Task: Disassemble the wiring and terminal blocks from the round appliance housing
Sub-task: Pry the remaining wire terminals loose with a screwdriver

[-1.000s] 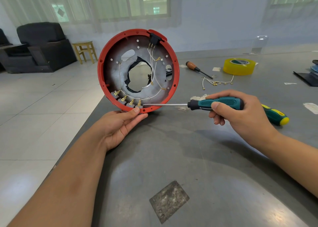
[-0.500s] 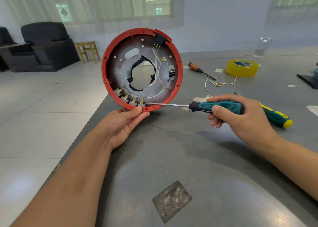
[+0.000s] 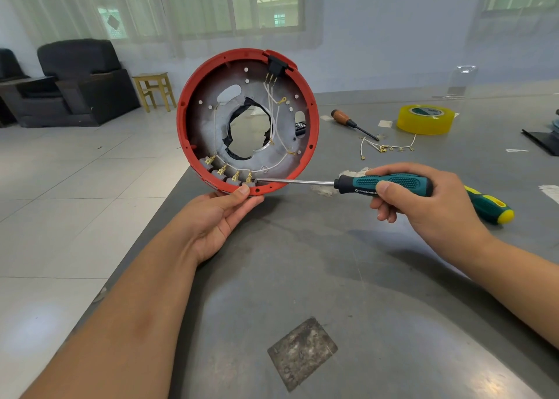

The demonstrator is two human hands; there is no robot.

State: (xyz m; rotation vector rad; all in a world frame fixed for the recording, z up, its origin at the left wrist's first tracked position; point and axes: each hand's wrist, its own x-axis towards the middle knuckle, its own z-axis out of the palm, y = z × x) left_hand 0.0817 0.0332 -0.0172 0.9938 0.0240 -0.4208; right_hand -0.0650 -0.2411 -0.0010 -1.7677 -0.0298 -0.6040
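The left hand (image 3: 219, 217) is cupping the lower edge of the red round housing (image 3: 247, 121), thumb pressing on the rim and the other fingers curling behind it, holding it upright on its edge at the left side of the surface (image 3: 348, 277). The right hand (image 3: 423, 205) is wrapping its fingers round the teal grip of a screwdriver (image 3: 357, 183), held level — its shaft is reaching left and its tip is touching the rightmost of the four terminal blocks (image 3: 230, 174) sitting in a row along the housing's lower inside. White wires (image 3: 273, 120) are running from those brass terminals up to a black connector (image 3: 275, 65) at the top rim.

On the grey surface, farther right, a wooden-handled screwdriver (image 3: 351, 123), a loose wire harness (image 3: 387, 147) and a roll of yellow tape (image 3: 425, 119) are lying well apart from the housing — a green-and-yellow tool handle (image 3: 490, 206) is showing just behind the right hand. A scuffed square patch (image 3: 302, 353) is marking the near part. Beyond, a black armchair (image 3: 81, 81) and a small wooden stool (image 3: 154, 90) are standing on the tiled floor (image 3: 75, 171) beneath curtained windows.
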